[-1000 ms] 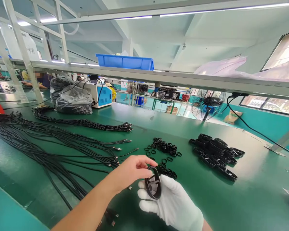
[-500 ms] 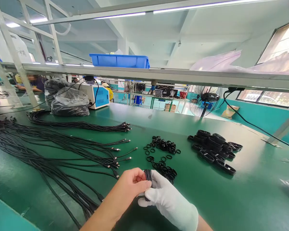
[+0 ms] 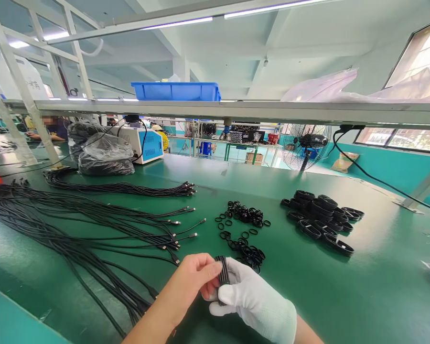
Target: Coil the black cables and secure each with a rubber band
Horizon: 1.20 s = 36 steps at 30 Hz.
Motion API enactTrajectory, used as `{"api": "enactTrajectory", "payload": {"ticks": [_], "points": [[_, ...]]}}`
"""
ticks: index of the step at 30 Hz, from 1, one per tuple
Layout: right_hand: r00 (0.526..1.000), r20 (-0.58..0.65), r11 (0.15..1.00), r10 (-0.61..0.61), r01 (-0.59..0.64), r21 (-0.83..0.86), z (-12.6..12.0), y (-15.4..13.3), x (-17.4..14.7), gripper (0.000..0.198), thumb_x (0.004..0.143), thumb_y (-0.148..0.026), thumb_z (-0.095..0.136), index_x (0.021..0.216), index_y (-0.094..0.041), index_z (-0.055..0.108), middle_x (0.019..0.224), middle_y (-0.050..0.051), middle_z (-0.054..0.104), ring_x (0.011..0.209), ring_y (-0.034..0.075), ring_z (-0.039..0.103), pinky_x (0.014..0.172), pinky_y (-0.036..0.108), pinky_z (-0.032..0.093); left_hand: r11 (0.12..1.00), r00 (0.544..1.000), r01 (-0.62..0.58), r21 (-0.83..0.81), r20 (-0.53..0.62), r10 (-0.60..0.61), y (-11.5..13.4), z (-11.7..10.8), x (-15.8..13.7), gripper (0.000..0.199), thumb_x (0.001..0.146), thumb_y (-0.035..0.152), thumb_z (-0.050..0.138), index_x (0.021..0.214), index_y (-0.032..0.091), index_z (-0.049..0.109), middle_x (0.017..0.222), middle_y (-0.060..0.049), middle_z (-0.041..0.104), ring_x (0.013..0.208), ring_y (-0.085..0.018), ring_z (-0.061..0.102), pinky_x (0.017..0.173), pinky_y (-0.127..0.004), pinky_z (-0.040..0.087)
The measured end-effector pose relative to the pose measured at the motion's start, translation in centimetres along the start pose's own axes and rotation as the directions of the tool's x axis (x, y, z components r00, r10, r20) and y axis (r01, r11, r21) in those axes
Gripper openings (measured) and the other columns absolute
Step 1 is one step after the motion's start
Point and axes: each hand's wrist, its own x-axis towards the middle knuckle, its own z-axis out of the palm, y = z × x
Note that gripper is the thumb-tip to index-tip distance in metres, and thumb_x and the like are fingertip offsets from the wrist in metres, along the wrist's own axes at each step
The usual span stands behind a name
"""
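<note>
A coiled black cable (image 3: 223, 276) is held between both hands near the table's front. My left hand (image 3: 197, 277), bare, pinches the coil's upper left side with thumb and fingers. My right hand (image 3: 249, 294), in a white glove, grips it from the right, its thumb across the front. The coil stands on edge, and the fingers cover part of it. Just beyond the hands lie small black rings (image 3: 249, 214) in two loose heaps. To the left, long black cables (image 3: 103, 217) lie spread out, their connectors toward the middle. Finished-looking coils (image 3: 324, 217) are piled at the right.
The green table (image 3: 387, 286) runs beneath a shelf carrying a blue tray (image 3: 175, 91). Further back left sit a plastic-wrapped bundle (image 3: 105, 153) and a blue-white machine (image 3: 150, 143). A fan (image 3: 304, 145) stands beyond the table. Another person works far left.
My left thumb has moved up along the coil, and the coil now shows more of its wound strands. Both hands stay on it. The view has shifted slightly.
</note>
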Motion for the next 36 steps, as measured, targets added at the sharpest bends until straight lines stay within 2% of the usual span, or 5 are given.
{"api": "enactTrajectory", "payload": {"ticks": [4, 10, 22, 32, 36], "points": [[0.997, 0.054, 0.998, 0.049, -0.051, 0.044, 0.0, -0.2, -0.2, 0.055, 0.058, -0.026, 0.079, 0.106, -0.016, 0.053, 0.101, 0.006, 0.055, 0.087, 0.018, 0.06, 0.073, 0.032, 0.049, 0.921, 0.945, -0.144, 0.363, -0.224, 0.236, 0.7, 0.2, -0.7, 0.013, 0.079, 0.025, 0.048, 0.081, 0.018, 0.059, 0.076, 0.0, 0.06, 0.061, -0.013, 0.052, 0.057, -0.024, 0.043], [0.999, 0.007, 0.999, 0.035, -0.035, -0.037, 0.4, 0.1, 0.2, 0.056, 0.052, -0.022, 0.08, 0.102, -0.014, 0.055, 0.1, 0.007, 0.058, 0.086, 0.02, 0.062, 0.068, 0.031, 0.051, 0.613, 0.842, -0.241, 0.752, -0.152, 0.517, -0.2, 1.4, -1.4, 0.038, 0.07, 0.001, 0.041, 0.091, 0.023, 0.063, 0.089, -0.003, 0.063, 0.078, -0.018, 0.06, 0.071, -0.028, 0.046], [0.998, 0.03, 0.998, -0.049, 0.048, 0.026, 0.8, 0.7, 0.7, 0.05, 0.056, -0.021, 0.079, 0.101, -0.015, 0.057, 0.096, 0.006, 0.059, 0.082, 0.018, 0.06, 0.068, 0.03, 0.048, 0.845, 0.84, -0.192, 0.5, -0.361, 0.405, -0.7, 1.2, 0.1, 0.024, 0.067, 0.008, 0.045, 0.071, 0.022, 0.065, 0.071, 0.001, 0.066, 0.067, -0.016, 0.061, 0.062, -0.026, 0.047], [0.963, 0.27, 0.954, -0.003, -0.078, 0.289, -1.0, -0.3, -0.6, 0.059, 0.068, -0.04, 0.071, 0.118, -0.015, 0.052, 0.107, 0.012, 0.058, 0.087, 0.018, 0.06, 0.068, 0.025, 0.044, 0.817, 0.849, -0.213, 0.536, -0.312, 0.426, 1.4, -0.7, -1.1, 0.016, 0.083, 0.025, 0.048, 0.085, 0.023, 0.063, 0.084, -0.001, 0.064, 0.076, -0.017, 0.06, 0.07, -0.027, 0.047], [0.969, 0.245, 0.976, -0.03, -0.024, 0.215, -0.6, 0.0, -0.3, 0.05, 0.071, -0.035, 0.07, 0.114, -0.014, 0.053, 0.1, 0.01, 0.058, 0.085, 0.016, 0.06, 0.071, 0.027, 0.047, 0.626, 0.786, -0.31, 0.716, -0.177, 0.592, 0.8, 0.2, -1.6, 0.021, 0.082, 0.015, 0.049, 0.096, 0.023, 0.063, 0.093, -0.002, 0.064, 0.077, -0.016, 0.061, 0.069, -0.025, 0.048]]}}
